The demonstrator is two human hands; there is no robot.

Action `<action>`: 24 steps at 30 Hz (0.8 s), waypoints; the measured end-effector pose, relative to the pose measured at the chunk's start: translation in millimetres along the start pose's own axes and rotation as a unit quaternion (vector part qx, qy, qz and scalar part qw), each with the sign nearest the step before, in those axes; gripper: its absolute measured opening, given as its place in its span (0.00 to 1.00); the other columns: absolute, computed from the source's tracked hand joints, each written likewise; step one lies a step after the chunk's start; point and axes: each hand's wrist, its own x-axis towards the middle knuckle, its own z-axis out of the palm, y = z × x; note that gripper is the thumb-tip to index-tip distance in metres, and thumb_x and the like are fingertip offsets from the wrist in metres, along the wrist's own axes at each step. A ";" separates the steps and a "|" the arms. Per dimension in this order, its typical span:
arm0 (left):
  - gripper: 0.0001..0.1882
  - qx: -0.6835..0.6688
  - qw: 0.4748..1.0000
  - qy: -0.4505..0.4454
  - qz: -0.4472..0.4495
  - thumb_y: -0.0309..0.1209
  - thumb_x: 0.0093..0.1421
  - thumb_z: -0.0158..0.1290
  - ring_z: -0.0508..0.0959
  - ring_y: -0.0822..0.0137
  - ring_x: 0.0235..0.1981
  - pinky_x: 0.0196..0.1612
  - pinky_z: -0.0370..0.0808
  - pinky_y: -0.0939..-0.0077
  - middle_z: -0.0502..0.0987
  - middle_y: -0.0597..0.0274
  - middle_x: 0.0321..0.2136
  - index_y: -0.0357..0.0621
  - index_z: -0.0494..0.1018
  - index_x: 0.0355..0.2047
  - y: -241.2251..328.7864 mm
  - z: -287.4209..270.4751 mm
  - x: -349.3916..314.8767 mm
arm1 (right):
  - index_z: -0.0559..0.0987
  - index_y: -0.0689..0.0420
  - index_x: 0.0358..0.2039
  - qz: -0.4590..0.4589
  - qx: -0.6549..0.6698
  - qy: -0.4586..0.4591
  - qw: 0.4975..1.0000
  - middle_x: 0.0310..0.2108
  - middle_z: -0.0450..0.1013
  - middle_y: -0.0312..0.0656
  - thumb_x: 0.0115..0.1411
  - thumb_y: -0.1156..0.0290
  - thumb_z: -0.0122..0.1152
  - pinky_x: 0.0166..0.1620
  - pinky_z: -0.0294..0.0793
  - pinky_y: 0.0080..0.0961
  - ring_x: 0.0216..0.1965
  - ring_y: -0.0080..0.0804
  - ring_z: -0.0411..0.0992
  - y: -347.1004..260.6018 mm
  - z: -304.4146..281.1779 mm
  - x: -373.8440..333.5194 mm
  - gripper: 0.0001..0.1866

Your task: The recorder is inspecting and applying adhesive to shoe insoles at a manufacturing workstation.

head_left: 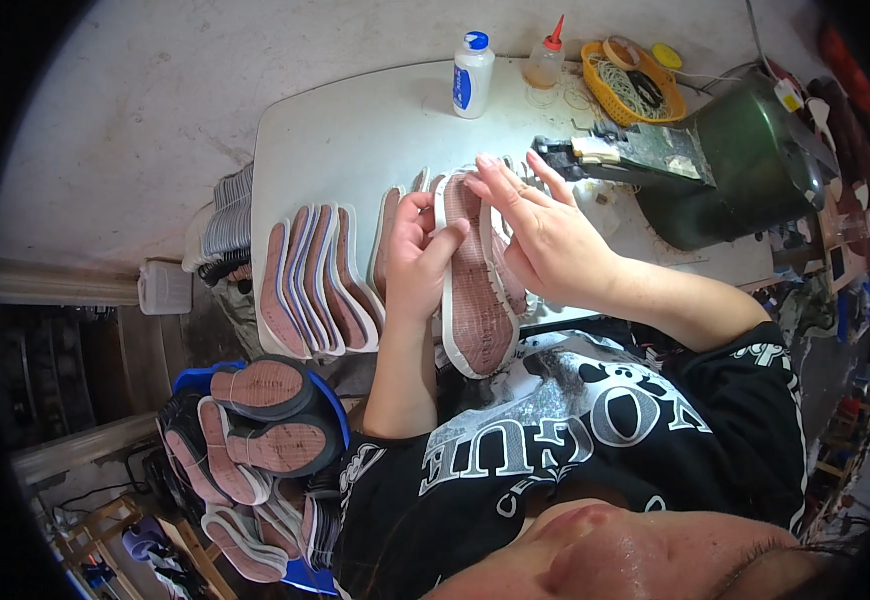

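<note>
My left hand (pixel 418 258) grips a shoe sole (pixel 477 300) along its left edge, thumb lying on the tread. The sole is pinkish-brown with a white rim and stands tilted in front of my chest. Against its upper right edge rests my right hand (pixel 547 232), fingers stretched out and apart. Part of the sole's upper end is covered by these fingers. Just left of my left hand, a row of similar soles (pixel 305 285) leans together on the white table (pixel 375 130). More soles stand behind my hands, partly hidden.
A blue-capped white bottle (pixel 473 78), a red-tipped squeeze bottle (pixel 545 62) and a yellow basket (pixel 615 100) stand at the back. A dark green machine (pixel 755 160) occupies the right. At lower left is a blue tub (pixel 333 400) heaped with soles; a stack (pixel 227 225) stands beyond.
</note>
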 end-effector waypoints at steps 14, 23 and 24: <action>0.13 0.094 0.995 0.016 0.036 0.19 0.58 0.51 0.75 0.78 0.30 0.29 0.72 0.85 0.72 0.61 0.34 0.40 0.62 0.41 -6.0 72.5 -21.1 | 0.58 0.70 0.59 0.028 0.036 0.114 0.992 0.52 0.68 0.52 0.50 0.76 0.52 0.66 0.39 0.46 0.62 0.37 0.59 6.8 -12.0 -37.3 0.34; 0.15 0.106 0.991 0.019 0.082 0.18 0.57 0.51 0.75 0.75 0.39 0.37 0.73 0.85 0.72 0.59 0.38 0.38 0.62 0.43 -12.3 91.0 -29.8 | 0.55 0.66 0.61 0.058 0.076 0.110 0.989 0.51 0.69 0.53 0.48 0.78 0.52 0.65 0.34 0.48 0.59 0.38 0.63 17.1 -28.2 -66.8 0.38; 0.15 0.113 0.990 0.026 0.079 0.18 0.57 0.51 0.75 0.75 0.39 0.38 0.74 0.85 0.72 0.59 0.38 0.38 0.62 0.43 -11.1 93.0 -30.5 | 0.55 0.66 0.61 0.057 0.062 0.105 0.991 0.52 0.68 0.54 0.48 0.78 0.52 0.65 0.34 0.49 0.60 0.38 0.63 17.1 -30.6 -69.1 0.38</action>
